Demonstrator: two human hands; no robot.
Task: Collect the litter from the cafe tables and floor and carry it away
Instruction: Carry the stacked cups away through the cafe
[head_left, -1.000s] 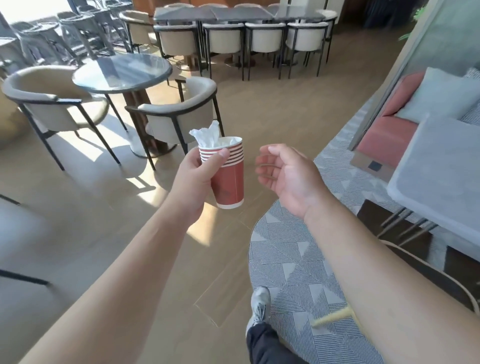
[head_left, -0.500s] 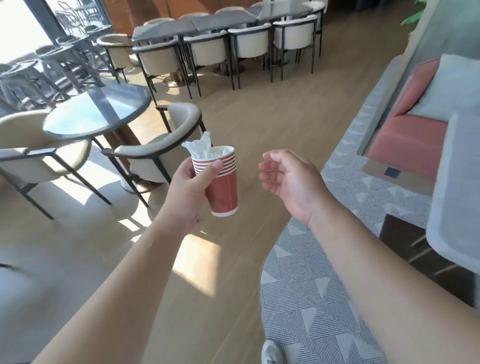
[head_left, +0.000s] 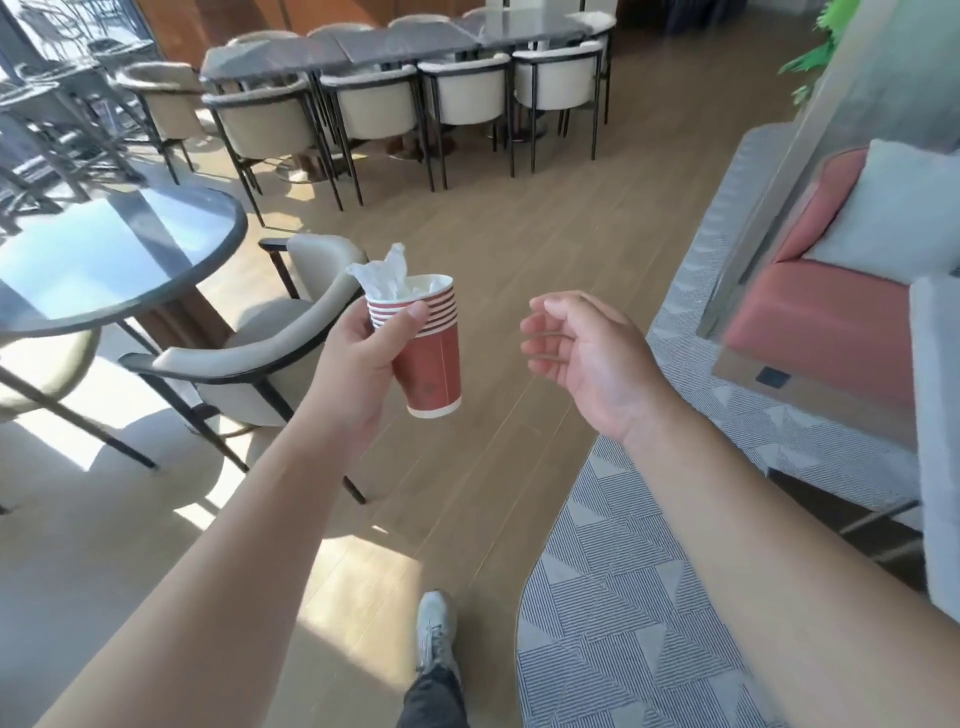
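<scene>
Carrying step: left grip (head_left: 358, 358) grasps red striped paper cup (head_left: 428, 353) stuffed with crumpled white litter (head_left: 384, 273), right grip (head_left: 587, 353) released; next, probably a bin.

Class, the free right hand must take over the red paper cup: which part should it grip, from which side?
Probably the plain lower wall of the red paper cup, from its right. The left hand wraps the banded upper part, crumpled white litter fills the mouth, and the right hand is beside it.

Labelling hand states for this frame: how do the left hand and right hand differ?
The left hand grips a red paper cup stuffed with a white wrapper; the right hand holds nothing. The left hand's thumb presses the cup's rim stripes; the right hand's fingers hang loosely curled. Both are raised at about the same height over the wooden floor.
</scene>
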